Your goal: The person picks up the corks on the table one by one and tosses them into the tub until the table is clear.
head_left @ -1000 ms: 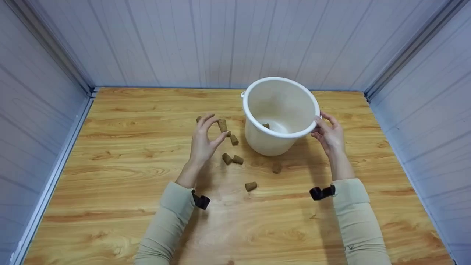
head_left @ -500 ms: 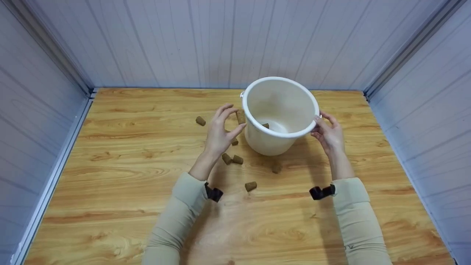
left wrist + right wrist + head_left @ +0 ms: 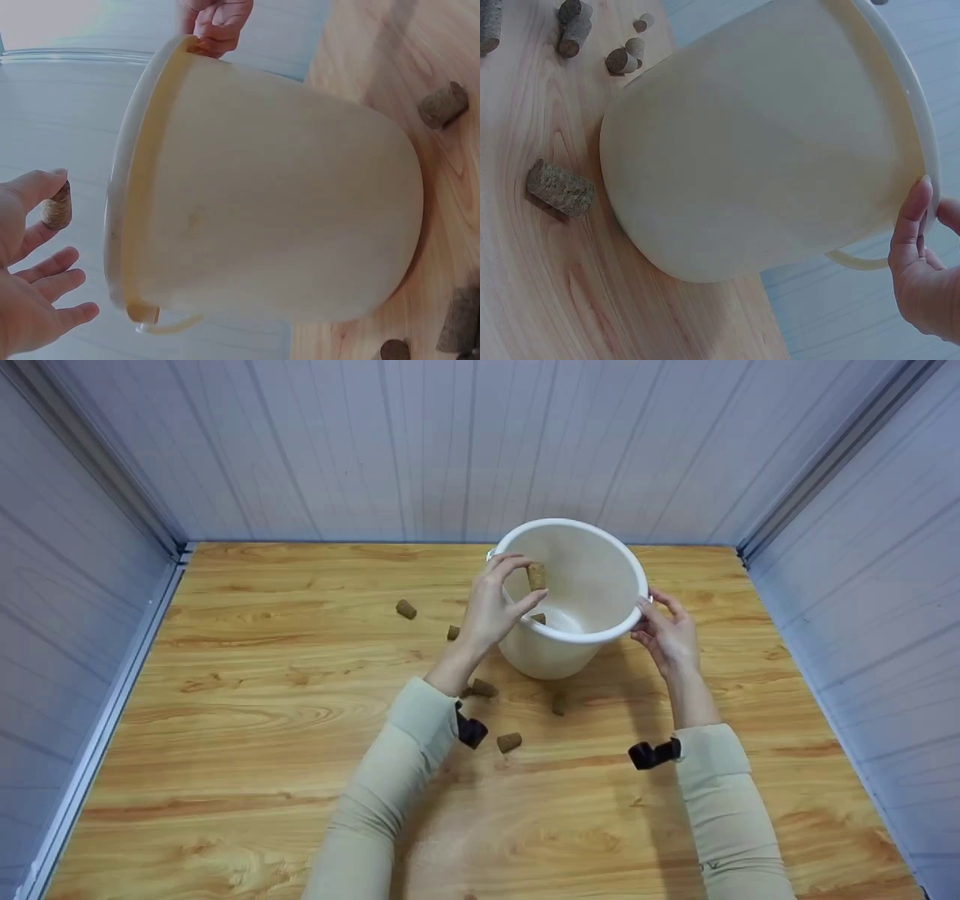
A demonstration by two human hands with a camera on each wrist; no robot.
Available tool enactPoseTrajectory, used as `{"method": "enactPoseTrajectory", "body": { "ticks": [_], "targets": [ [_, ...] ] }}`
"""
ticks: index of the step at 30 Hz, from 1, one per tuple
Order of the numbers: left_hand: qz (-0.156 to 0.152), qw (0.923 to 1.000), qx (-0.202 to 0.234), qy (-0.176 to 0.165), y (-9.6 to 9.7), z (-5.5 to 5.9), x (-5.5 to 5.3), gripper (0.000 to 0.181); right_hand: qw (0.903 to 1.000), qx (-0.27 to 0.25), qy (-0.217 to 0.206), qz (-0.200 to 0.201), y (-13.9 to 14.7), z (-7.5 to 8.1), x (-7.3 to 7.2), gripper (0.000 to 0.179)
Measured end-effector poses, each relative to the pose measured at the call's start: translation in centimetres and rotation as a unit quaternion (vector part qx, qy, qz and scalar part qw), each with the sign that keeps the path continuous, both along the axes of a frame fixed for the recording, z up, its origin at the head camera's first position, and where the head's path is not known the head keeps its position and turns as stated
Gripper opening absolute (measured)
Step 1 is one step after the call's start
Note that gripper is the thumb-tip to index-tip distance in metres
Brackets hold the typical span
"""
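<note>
One cork (image 3: 536, 576) is hanging above the white bucket (image 3: 551, 656), the left hand (image 3: 491, 604) pinching it, the right hand (image 3: 670, 636) gripping the rim (image 3: 577, 637). Filling seems underway, the next move probably calling for a clean release. Another cork (image 3: 538, 619), partly hidden, is apparently lying inside.

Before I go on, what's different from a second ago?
The left hand has carried its pinched cork rightward, from over the table to the mouth of the white bucket. Nothing was newly grasped or let go. The right hand still holds the bucket's rim; the bucket stands where it was.
</note>
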State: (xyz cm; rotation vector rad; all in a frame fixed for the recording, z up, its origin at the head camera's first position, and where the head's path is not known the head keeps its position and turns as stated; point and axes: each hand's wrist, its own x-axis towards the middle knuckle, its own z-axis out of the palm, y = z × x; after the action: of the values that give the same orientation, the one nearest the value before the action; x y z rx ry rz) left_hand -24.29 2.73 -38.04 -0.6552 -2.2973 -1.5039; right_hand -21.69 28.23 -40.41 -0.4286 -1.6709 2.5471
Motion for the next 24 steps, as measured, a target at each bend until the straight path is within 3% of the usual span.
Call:
{"method": "enactPoseTrajectory", "body": {
  "ticks": [7,16,24],
  "targets": [
    [-0.019,0.9992,-0.015,-0.033,1.5,0.7,-1.0,0.04,1.0,-0.007,0.0,-0.003,0.0,0.0,0.1,0.028],
    [-0.025,0.9949,-0.075,-0.063,3.1,1.4,-2.5,0.046,1.0,-0.002,-0.004,-0.007,-0.1,-0.2,-0.1,0.025],
    [-0.027,0.9943,-0.087,-0.057,3.2,1.4,-2.3,0.053,1.0,0.001,-0.002,-0.006,-0.1,-0.2,-0.1,0.025]
  ]
}}
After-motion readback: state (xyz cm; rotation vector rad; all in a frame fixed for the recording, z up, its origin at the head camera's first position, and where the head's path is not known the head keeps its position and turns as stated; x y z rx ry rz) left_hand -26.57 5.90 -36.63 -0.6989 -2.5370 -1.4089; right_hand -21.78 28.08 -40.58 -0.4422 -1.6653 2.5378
